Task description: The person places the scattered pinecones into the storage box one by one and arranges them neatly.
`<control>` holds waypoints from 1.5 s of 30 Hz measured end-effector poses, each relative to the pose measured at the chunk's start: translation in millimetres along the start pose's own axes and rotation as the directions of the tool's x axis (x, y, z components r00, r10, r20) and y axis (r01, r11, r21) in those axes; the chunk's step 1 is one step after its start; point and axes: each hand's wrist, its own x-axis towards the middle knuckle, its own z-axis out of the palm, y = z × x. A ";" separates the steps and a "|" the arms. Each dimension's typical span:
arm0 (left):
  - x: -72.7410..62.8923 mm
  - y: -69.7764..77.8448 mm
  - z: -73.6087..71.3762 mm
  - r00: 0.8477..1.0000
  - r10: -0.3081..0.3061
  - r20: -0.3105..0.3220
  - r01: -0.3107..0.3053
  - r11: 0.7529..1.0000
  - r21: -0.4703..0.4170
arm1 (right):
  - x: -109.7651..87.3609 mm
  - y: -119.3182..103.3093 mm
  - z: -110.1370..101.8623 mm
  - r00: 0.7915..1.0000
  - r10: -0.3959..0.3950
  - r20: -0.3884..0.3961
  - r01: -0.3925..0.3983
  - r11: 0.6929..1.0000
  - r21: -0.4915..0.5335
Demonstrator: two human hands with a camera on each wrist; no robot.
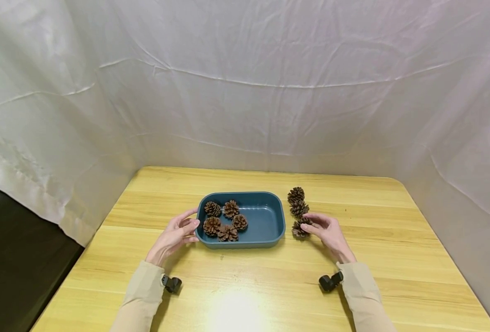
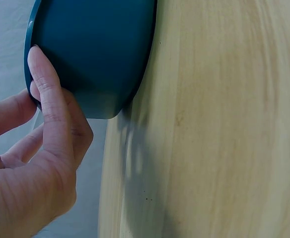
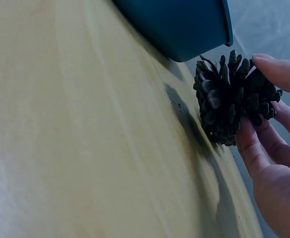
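**Tray gripped at one end, a cone pinched beside the other**

The hands are apart. The left hand (image 1: 175,235) pinches the left rim of the blue tray (image 1: 263,223), low centre of the frame; the right hand (image 1: 330,234) pinches the nearest cone (image 1: 299,229), right of the tray. Whether that cone touches the wood is unclear.

Its scales look uneven, so a light fingertip hold could slip and let it roll. Lifted too low, it might catch the tray's right wall; swung upward, it could nudge the middle cone (image 1: 299,209), which sits against the far cone (image 1: 296,194). A tug from the left hand could shift five cones (image 1: 228,234) bunched in the tray's left half.

Bare floor shows in the tray's right half. Open wood lies toward the table's (image 1: 394,230) right edge; the back edge runs nearer, just above the far cone.
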 end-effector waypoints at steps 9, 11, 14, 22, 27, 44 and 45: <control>0.3 0.3 0.0 1.000 -0.002 -0.001 0.002 1.000 -0.001 | 0.2 -4.2 -2.2 1.000 0.022 0.000 -0.022 1.000 0.003; 0.2 0.3 -0.2 1.000 -0.004 0.000 0.004 1.000 -0.001 | 0.4 -4.8 -2.8 1.000 0.027 0.000 -0.027 1.000 0.004; -0.1 0.3 -0.1 1.000 -0.005 0.001 0.005 1.000 -0.002 | 0.5 -5.5 -3.9 0.999 0.033 -0.001 -0.033 0.999 0.001; 0.0 -0.4 -0.5 1.000 0.001 0.009 -0.001 1.000 0.006 | 1.4 -8.6 -5.8 0.999 0.047 0.001 -0.047 0.999 0.004; -0.2 -0.2 -0.2 1.000 0.003 0.010 -0.003 1.000 0.007 | 2.5 -10.5 -6.8 0.999 0.037 0.001 -0.037 0.999 -0.009; 0.8 -0.8 1.6 1.000 -0.012 -0.018 0.012 1.000 0.005 | 7.3 -22.5 -11.1 1.000 -0.006 0.014 0.006 1.000 -0.011; 0.7 -0.5 1.6 1.000 -0.009 -0.015 0.009 1.000 0.008 | 7.6 -23.5 -11.3 1.000 -0.012 0.016 0.012 1.000 -0.011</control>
